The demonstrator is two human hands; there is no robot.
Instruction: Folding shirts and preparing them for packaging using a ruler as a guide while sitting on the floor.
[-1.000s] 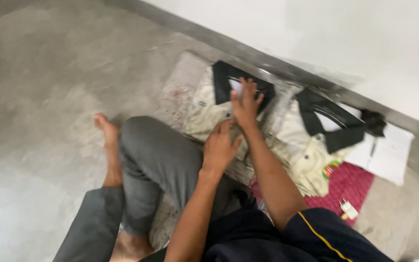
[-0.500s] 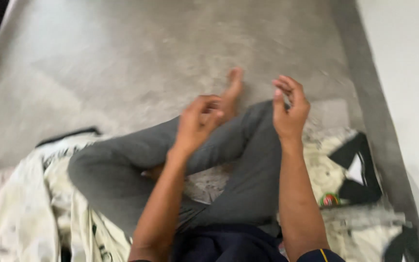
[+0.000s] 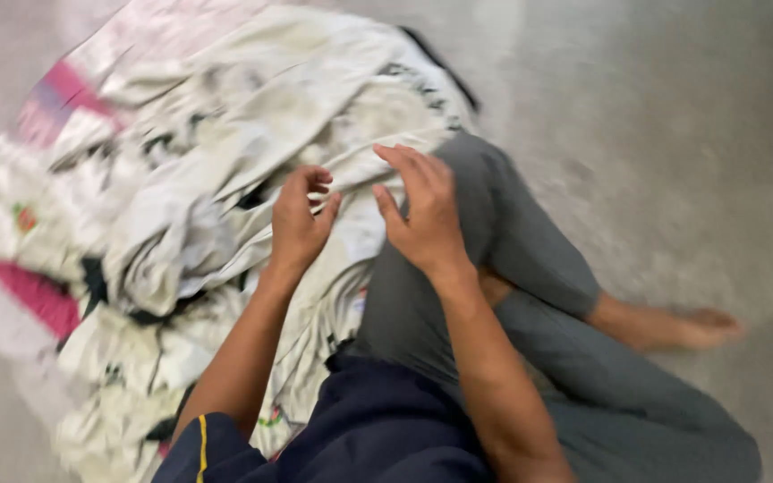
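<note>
Cream cloth with dark trim makes up the pile (image 3: 225,152) heaped on the floor (image 3: 673,134), just left of the person's bent knee (image 3: 476,179) in grey trousers. The left hand (image 3: 300,219) hovers over the pile's near edge, fingers curled loosely and gripping nothing. The right hand (image 3: 422,215) is beside it with fingers spread, also empty, over the knee; a bare foot (image 3: 682,326) lies further right.

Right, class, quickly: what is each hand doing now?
Left hand: fingers curled, empty, over the pile of cream garments.
Right hand: open, empty, above the grey-trousered knee.
</note>
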